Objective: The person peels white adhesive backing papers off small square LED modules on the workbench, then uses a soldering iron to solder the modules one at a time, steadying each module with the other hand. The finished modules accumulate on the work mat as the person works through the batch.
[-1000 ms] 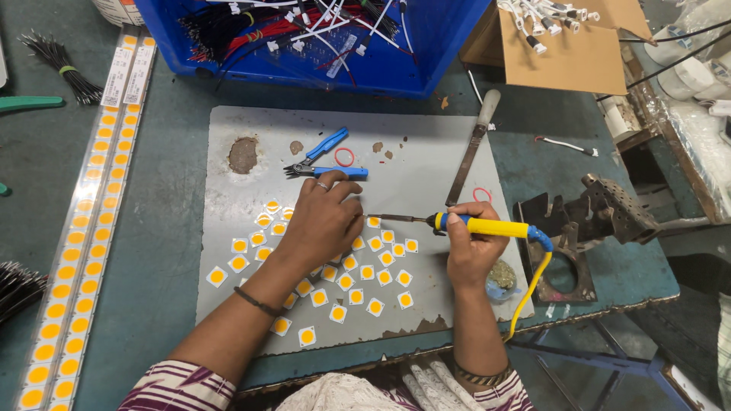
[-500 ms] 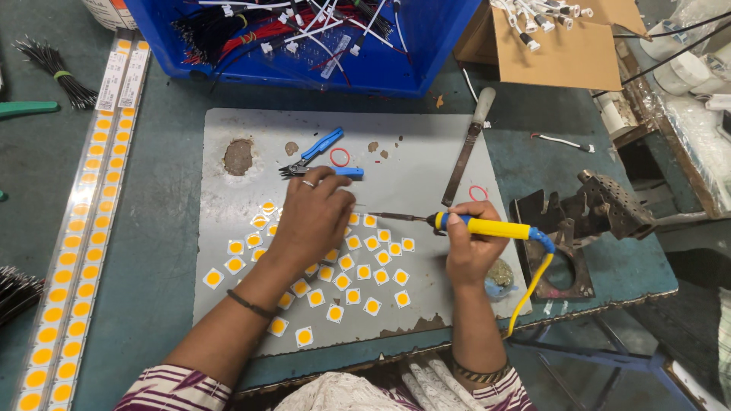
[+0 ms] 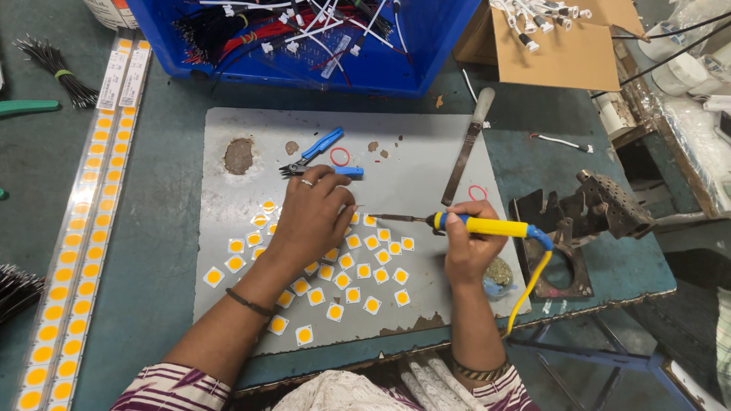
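My right hand point(image 3: 468, 247) grips a soldering iron with a yellow and blue handle point(image 3: 491, 226); its metal tip points left toward my left hand. My left hand point(image 3: 311, 217) rests palm down on the grey work mat point(image 3: 411, 179), fingers curled over small square white chips with yellow centres point(image 3: 364, 270). Several such chips lie scattered on the mat around and under that hand. What the fingertips pinch is hidden. Blue-handled cutters point(image 3: 314, 151) lie just beyond my left hand.
A blue bin of wires point(image 3: 304, 34) stands at the back, with a cardboard box of connectors point(image 3: 560, 42) to its right. Two long strips of yellow chips point(image 3: 76, 228) run down the left. A metal iron stand point(image 3: 579, 221) sits on the right, and a flat blade tool point(image 3: 466, 148) lies on the mat.
My left hand has shifted slightly on the chips. The soldering iron stays in nearly the same place.
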Demonstrator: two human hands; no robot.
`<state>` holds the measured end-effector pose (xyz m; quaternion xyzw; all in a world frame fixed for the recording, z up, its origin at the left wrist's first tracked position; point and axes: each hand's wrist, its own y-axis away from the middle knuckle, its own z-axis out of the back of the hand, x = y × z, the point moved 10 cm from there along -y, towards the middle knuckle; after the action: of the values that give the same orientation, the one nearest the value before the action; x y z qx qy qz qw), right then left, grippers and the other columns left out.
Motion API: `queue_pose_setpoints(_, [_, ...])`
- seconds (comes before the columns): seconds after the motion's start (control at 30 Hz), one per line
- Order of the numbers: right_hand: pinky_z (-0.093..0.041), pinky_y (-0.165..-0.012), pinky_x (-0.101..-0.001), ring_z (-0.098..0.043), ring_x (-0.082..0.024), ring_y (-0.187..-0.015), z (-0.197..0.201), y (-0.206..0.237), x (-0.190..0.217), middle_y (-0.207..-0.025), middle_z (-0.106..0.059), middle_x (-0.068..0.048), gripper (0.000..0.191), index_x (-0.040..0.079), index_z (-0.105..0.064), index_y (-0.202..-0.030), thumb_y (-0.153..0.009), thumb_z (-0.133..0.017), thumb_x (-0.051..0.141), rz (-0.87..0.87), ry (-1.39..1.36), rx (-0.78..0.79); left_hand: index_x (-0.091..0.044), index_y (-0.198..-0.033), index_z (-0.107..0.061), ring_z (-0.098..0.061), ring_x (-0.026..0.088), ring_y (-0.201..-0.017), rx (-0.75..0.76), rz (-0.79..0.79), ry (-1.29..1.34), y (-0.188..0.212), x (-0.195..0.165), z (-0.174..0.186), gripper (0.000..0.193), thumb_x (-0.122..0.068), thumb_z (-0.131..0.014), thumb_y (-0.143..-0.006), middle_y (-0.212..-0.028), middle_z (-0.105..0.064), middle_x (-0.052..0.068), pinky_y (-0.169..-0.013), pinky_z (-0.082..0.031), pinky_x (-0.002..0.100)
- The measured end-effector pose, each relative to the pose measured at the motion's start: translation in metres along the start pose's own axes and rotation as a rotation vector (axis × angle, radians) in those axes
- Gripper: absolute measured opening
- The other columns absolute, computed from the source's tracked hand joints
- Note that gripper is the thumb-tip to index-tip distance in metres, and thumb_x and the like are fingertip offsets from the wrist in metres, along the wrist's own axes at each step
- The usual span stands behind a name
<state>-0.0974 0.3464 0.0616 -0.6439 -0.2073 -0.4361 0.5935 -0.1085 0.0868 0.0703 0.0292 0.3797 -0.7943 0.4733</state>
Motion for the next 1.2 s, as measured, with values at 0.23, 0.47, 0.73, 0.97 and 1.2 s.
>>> queue_pose_setpoints(0.23, [-0.046,-0.078,-0.0262,-0.054,-0.012,-0.08,0.014,-0.001,0.001,-0.088,-0.059,-0.007,0.012,-0.001,-0.06,-0.088,-0.085,-0.064,0.009,0.066,-0.047,-0.08,-0.009,-0.085,-0.073,-0.052,0.03,-0.127,0.122,-0.041,0.043,0.003,-0.011,-0.017,0.009,-0.018,-0.074,-0.083,-0.119,-0.068,0.007,-0.098,-0.039,0.047])
queue_pose_setpoints(0.47, [-0.046,-0.077,-0.0261,-0.054,-0.012,-0.078,0.011,-0.001,-0.001,-0.086,-0.059,-0.006,0.012,-0.001,-0.06,-0.088,-0.085,-0.064,0.01,0.044,-0.043,-0.059,-0.008,-0.083,-0.072,-0.053,0.03,-0.127,0.139,-0.064,0.068,0.003,-0.013,-0.019,0.008,-0.016,-0.074,-0.082,-0.12,-0.068,0.006,-0.099,-0.04,0.046])
queue_pose_setpoints(0.73, [-0.046,-0.077,-0.0263,-0.054,-0.011,-0.078,0.009,-0.002,0.0,-0.085,-0.06,-0.007,0.012,-0.001,-0.059,-0.087,-0.084,-0.064,0.009,0.045,-0.011,-0.052,-0.007,-0.082,-0.071,-0.053,0.031,-0.128,0.122,-0.107,0.083,0.004,-0.018,-0.018,0.008,-0.015,-0.073,-0.082,-0.119,-0.068,0.007,-0.099,-0.041,0.047])
queue_pose_setpoints(0.97, [-0.045,-0.076,-0.0259,-0.053,-0.011,-0.077,0.01,-0.002,0.0,-0.085,-0.059,-0.006,0.013,-0.001,-0.06,-0.087,-0.084,-0.065,0.011,0.041,-0.016,-0.063,-0.007,-0.081,-0.072,-0.053,0.031,-0.127,0.136,-0.097,0.058,0.005,-0.016,-0.023,0.009,-0.016,-0.074,-0.082,-0.119,-0.068,0.007,-0.1,-0.04,0.047])
queue_pose_setpoints(1.2, [-0.046,-0.077,-0.0258,-0.054,-0.011,-0.078,0.008,-0.003,0.003,-0.085,-0.06,-0.006,0.013,-0.001,-0.06,-0.087,-0.085,-0.065,0.011,0.05,-0.014,-0.038,-0.006,-0.082,-0.072,-0.054,0.03,-0.127,0.122,-0.092,0.05,0.005,-0.015,-0.024,0.009,-0.016,-0.073,-0.083,-0.119,-0.069,0.008,-0.1,-0.04,0.046])
